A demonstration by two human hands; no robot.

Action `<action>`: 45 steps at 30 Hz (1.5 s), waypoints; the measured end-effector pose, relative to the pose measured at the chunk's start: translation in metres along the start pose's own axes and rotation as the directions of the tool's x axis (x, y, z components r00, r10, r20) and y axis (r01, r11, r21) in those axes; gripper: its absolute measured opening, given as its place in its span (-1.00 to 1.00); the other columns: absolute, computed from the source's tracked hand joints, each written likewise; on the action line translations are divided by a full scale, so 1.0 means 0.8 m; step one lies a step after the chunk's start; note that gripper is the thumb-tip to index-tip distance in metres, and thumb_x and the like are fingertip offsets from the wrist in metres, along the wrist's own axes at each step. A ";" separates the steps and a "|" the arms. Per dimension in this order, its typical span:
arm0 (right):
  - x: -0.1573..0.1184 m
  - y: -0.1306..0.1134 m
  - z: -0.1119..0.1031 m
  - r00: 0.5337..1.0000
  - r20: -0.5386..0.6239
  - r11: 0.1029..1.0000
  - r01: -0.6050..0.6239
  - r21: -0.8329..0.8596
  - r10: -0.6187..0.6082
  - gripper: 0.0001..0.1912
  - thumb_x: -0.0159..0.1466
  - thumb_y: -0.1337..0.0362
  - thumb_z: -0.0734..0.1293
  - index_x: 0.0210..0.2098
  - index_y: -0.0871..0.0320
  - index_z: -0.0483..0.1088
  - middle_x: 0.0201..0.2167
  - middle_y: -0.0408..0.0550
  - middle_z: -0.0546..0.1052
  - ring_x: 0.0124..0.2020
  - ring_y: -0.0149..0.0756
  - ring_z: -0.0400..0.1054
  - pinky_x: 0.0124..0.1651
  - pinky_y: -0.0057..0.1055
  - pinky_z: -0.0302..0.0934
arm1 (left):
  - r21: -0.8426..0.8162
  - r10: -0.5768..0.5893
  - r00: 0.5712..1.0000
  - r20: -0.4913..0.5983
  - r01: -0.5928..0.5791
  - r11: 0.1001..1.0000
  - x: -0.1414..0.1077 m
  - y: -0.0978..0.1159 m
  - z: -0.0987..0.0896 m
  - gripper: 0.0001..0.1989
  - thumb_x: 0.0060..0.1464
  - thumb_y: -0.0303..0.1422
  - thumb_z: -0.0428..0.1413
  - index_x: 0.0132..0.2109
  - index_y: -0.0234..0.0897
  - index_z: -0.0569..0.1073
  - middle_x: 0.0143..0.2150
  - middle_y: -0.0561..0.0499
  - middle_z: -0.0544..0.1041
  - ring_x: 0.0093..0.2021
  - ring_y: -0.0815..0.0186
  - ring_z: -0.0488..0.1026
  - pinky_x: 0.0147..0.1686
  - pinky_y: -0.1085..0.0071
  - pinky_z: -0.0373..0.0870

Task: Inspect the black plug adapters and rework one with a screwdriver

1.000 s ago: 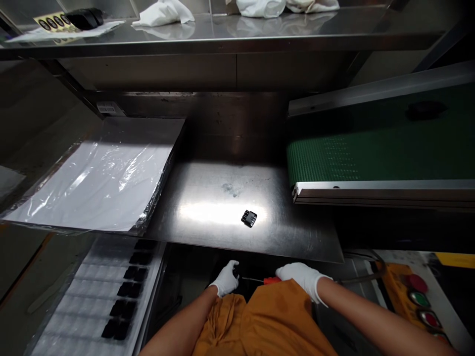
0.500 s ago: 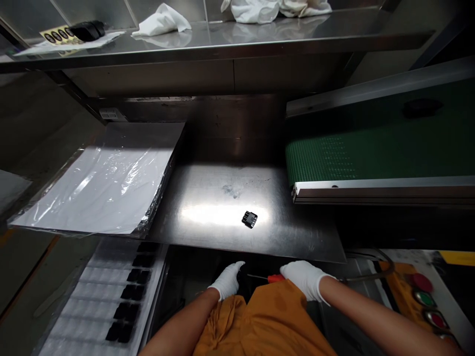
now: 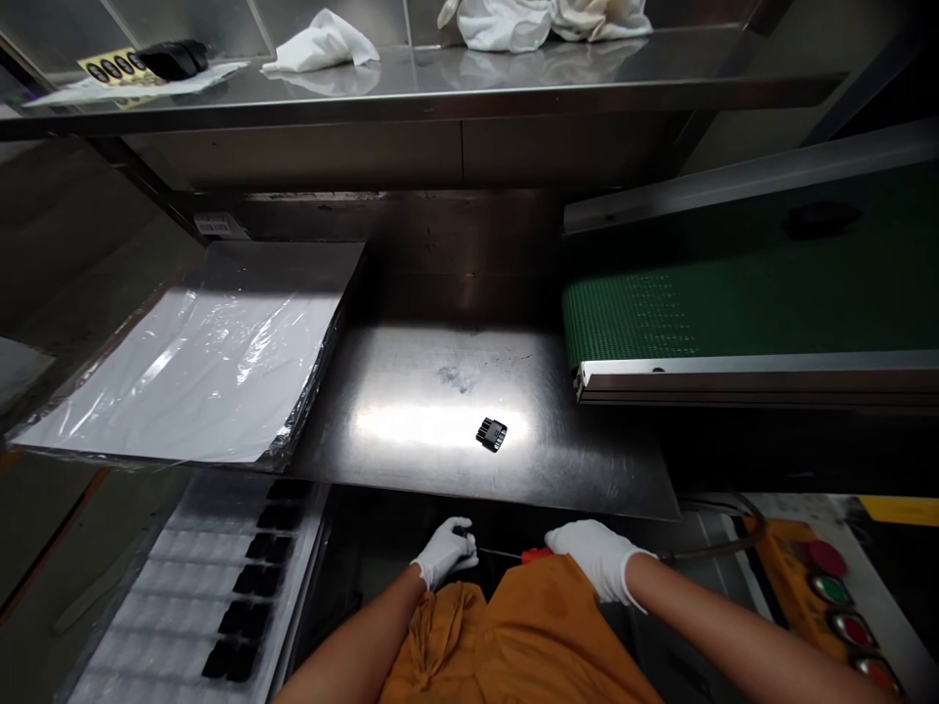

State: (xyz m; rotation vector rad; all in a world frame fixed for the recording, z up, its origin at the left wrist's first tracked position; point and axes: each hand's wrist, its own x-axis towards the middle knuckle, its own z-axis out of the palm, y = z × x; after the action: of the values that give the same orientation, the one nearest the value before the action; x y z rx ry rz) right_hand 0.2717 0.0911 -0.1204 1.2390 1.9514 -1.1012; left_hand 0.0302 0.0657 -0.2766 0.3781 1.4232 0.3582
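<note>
In a white glove, my left hand (image 3: 446, 553) is closed around a small black part (image 3: 461, 532), mostly hidden by the fingers. My right hand (image 3: 598, 555), also gloved in white, grips the red handle of a screwdriver (image 3: 537, 554). Its thin metal shaft points left and reaches the black part or the fingers there; whether the tip touches cannot be made out. Both hands are low, in front of the metal table's near edge and just above my orange apron. On the steel table (image 3: 411, 372) lies a black slotted plastic piece (image 3: 491, 434), apart from both hands.
A plastic-wrapped stack of white sheets (image 3: 198, 352) covers the table's left. Below it stands a white tray (image 3: 139, 596) with black parts. A green conveyor belt (image 3: 734, 284) carrying a dark piece is at right, above a button panel (image 3: 814, 587). White cloths (image 3: 323, 44) lie on the shelf.
My left hand has turned so the black part shows between its fingers. My right hand and the screwdriver have shifted slightly left.
</note>
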 end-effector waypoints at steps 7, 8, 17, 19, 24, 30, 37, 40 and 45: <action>0.004 -0.006 0.003 1.000 0.007 1.000 -0.016 0.005 0.016 -0.59 0.09 0.08 0.30 -0.20 0.24 0.52 -0.20 0.29 0.58 -0.11 0.22 0.47 -0.21 -0.17 0.25 | -0.342 -0.203 0.960 0.193 0.259 0.903 -0.020 0.018 -0.020 -0.65 -0.09 -0.55 0.16 -0.10 -0.33 0.34 -0.35 -0.02 0.45 -0.19 0.16 0.56 -0.06 0.12 0.50; 0.005 -0.004 0.005 1.000 0.003 1.000 -0.019 0.004 0.019 -0.58 0.08 0.08 0.31 -0.20 0.24 0.52 -0.19 0.29 0.58 -0.11 0.22 0.47 -0.20 -0.18 0.25 | -0.366 -0.211 0.952 0.222 0.282 0.887 -0.022 0.019 -0.022 -0.65 -0.09 -0.55 0.16 -0.10 -0.34 0.35 -0.35 -0.03 0.46 -0.17 0.12 0.56 -0.06 0.10 0.50; 0.007 -0.002 0.004 1.000 -0.015 1.000 0.008 0.019 -0.008 -0.59 0.07 0.06 0.30 -0.23 0.23 0.51 -0.24 0.25 0.58 -0.17 0.19 0.48 -0.25 -0.20 0.22 | -0.465 -0.304 0.931 0.201 0.364 0.807 -0.024 0.023 -0.018 -0.62 -0.09 -0.68 0.11 -0.08 -0.36 0.38 -0.41 0.03 0.47 -0.45 0.37 0.49 -0.39 0.45 0.46; 0.006 -0.006 0.003 1.000 -0.008 1.000 0.022 0.022 -0.022 -0.58 0.08 0.04 0.29 -0.24 0.23 0.51 -0.25 0.26 0.59 -0.17 0.21 0.49 -0.27 -0.20 0.22 | -0.480 -0.306 0.933 0.190 0.360 0.800 -0.021 0.023 -0.015 -0.70 -0.04 -0.67 0.09 -0.13 -0.33 0.40 -0.44 0.05 0.45 -0.50 0.41 0.44 -0.46 0.48 0.41; 0.004 -0.012 0.005 0.999 -0.010 0.999 0.035 0.040 -0.034 -0.56 0.12 0.00 0.25 -0.21 0.20 0.51 -0.23 0.23 0.59 -0.16 0.19 0.49 -0.27 -0.22 0.22 | -0.512 -0.283 0.938 0.201 0.347 0.786 -0.016 0.020 -0.012 -0.91 0.06 -0.53 0.15 -0.26 -0.33 0.40 -0.48 0.08 0.42 -0.54 0.40 0.38 -0.51 0.47 0.38; 0.009 -0.005 0.015 0.999 -0.011 0.999 0.038 0.035 -0.038 -0.63 0.06 0.08 0.32 -0.27 0.23 0.51 -0.24 0.28 0.59 -0.15 0.23 0.48 -0.26 -0.19 0.21 | -0.571 -0.335 0.932 0.137 0.351 0.742 -0.017 0.021 -0.013 -0.90 0.09 -0.49 0.16 -0.33 -0.34 0.36 -0.50 0.09 0.39 -0.53 0.43 0.37 -0.49 0.46 0.42; -0.008 0.006 -0.006 0.991 -0.110 0.990 0.085 0.115 -0.072 -0.61 0.11 -0.08 0.28 -0.33 0.12 0.45 -0.35 0.06 0.58 -0.33 -0.02 0.47 -0.36 -0.31 0.10 | -0.651 -0.292 0.954 0.062 0.260 0.713 -0.064 0.052 -0.021 -0.81 0.07 -0.41 0.23 -0.38 -0.35 0.35 -0.50 0.04 0.39 -0.55 0.41 0.38 -0.56 0.49 0.41; -0.029 0.004 -0.023 0.980 -0.184 0.971 0.119 0.209 -0.080 -0.56 0.08 -0.15 0.31 -0.32 0.10 0.43 -0.41 -0.03 0.55 -0.39 -0.13 0.43 -0.35 -0.35 0.07 | -0.703 -0.179 0.983 0.035 0.152 0.694 -0.099 0.071 -0.038 -0.83 0.09 -0.39 0.22 -0.33 -0.36 0.38 -0.47 0.04 0.39 -0.50 0.42 0.41 -0.52 0.50 0.45; -0.074 -0.007 -0.050 0.962 -0.240 0.914 0.210 0.347 -0.130 -0.62 0.06 -0.05 0.38 -0.25 0.07 0.46 -0.41 -0.06 0.55 -0.38 -0.19 0.41 -0.29 -0.37 0.14 | -0.743 -0.015 0.995 -0.102 -0.066 0.666 -0.149 0.112 -0.050 -0.79 0.09 -0.32 0.23 -0.20 -0.36 0.40 -0.39 0.03 0.39 -0.42 0.41 0.44 -0.29 0.32 0.59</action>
State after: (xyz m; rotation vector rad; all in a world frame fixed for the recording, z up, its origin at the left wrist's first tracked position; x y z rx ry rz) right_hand 0.2894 0.0985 -0.0518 1.4514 2.1075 -1.5392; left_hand -0.0245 0.0921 -0.1347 -0.3113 1.2383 0.9597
